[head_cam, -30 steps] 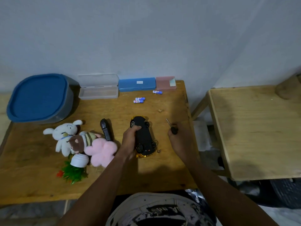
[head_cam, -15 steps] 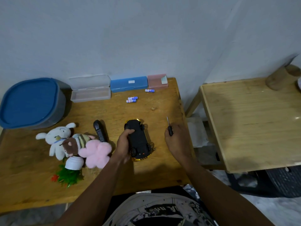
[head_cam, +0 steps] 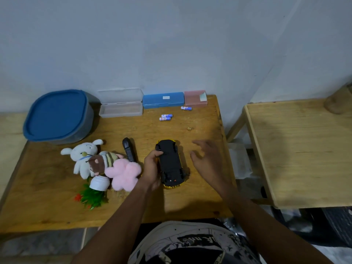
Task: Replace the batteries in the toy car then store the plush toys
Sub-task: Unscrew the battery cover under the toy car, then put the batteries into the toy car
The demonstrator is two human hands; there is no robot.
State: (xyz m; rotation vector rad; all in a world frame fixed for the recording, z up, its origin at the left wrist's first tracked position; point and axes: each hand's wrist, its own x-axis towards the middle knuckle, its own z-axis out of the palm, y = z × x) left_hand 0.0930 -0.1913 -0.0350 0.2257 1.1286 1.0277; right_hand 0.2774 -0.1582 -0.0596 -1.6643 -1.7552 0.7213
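Note:
The toy car [head_cam: 171,163] lies upside down mid-table, black underside up, yellow body showing at its edges. My left hand [head_cam: 151,168] grips its left side, thumb on the underside. My right hand [head_cam: 207,161] hovers just right of the car, fingers spread, holding nothing. No screwdriver shows. Two blue-and-white batteries [head_cam: 165,117] lie side by side farther back, and a third battery [head_cam: 186,108] lies by the pink box. Left of the car sit a white bunny plush [head_cam: 85,155], a brown striped plush [head_cam: 102,161] and a pink plush [head_cam: 123,173].
A black remote [head_cam: 129,152] lies between the plush toys and the car. A blue-lidded grey tub [head_cam: 57,117] stands back left, with a clear box [head_cam: 121,105], blue box [head_cam: 163,100] and pink box [head_cam: 195,98] along the wall. A toppled fake plant [head_cam: 95,193] lies front left. A second wooden table [head_cam: 301,149] stands right.
My right hand held a small screwdriver before; now it is spread and the screwdriver is out of sight. My left hand keeps its grip on the car.

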